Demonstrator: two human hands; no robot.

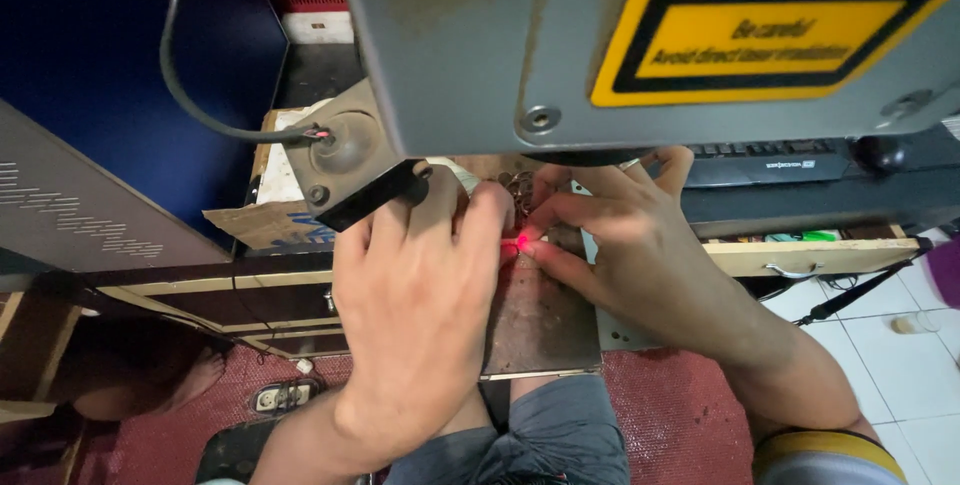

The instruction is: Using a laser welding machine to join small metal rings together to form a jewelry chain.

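Far left: a grey perforated panel [70,207] slopes across the corner, with a dark blue wall behind it. A black cable [185,85] drops from the top edge and plugs into a round grey knob housing [345,145] on the underside of the machine. Beneath that, a torn piece of brown cardboard [262,223] with blue print lies on the wooden bench edge [230,290]. On the floor below, a white socket strip [283,397] sits on a red mat [690,415]. Left hand [420,295]: palm down on a dark, worn metal plate [540,325], fingers curled and pressed close together, tips meeting those of the other hand; whether it grips anything, cannot tell. A red light spot [523,242] glows where the fingertips meet. A small metal ring piece [515,185] lies just behind the fingertips, partly hidden. Right hand [625,245]: thumb and forefinger pinched together at the red spot; the held item is too small to identify. Above, the grey machine head [480,45] fills the upper view, bearing a rectangular yellow warning label [770,30] with a black border at upper right. Right of that: a black keyboard [765,160], then white floor tiles [880,345].
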